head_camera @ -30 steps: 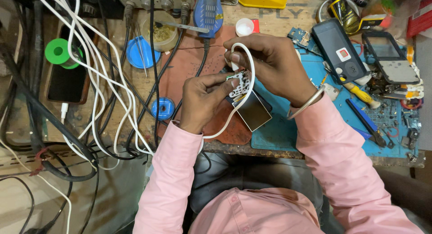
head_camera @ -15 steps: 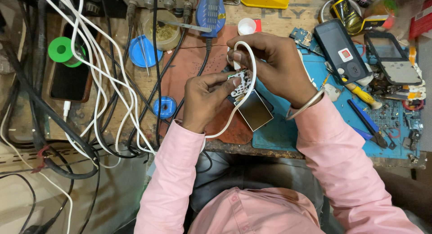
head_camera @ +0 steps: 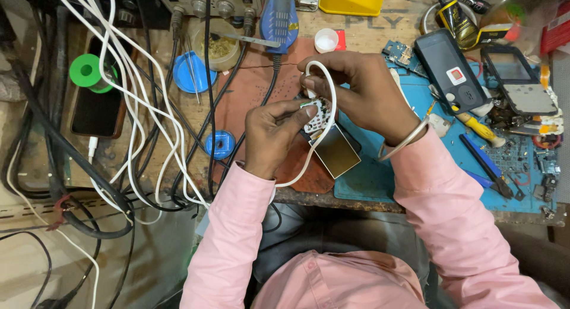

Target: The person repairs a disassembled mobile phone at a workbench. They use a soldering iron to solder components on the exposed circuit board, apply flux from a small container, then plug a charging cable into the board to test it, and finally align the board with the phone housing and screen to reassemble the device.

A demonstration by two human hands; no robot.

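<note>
Currently, left hand (head_camera: 273,136) pinching small circuit board (head_camera: 316,114), right hand (head_camera: 362,92) gripping looped white cable (head_camera: 328,107), both above brown mat (head_camera: 249,89), beside dismantled phone (head_camera: 335,150).

A worn wooden workbench (head_camera: 380,24) under even light, carrying a blue mat (head_camera: 380,178) and tangled cables (head_camera: 119,107).

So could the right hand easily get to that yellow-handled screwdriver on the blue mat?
Probably yes. The screwdriver lies uncovered on the blue mat, just beside the right hand, with nothing between them. But that hand is busy pinching a white cable, so it would need to let go first.
</note>
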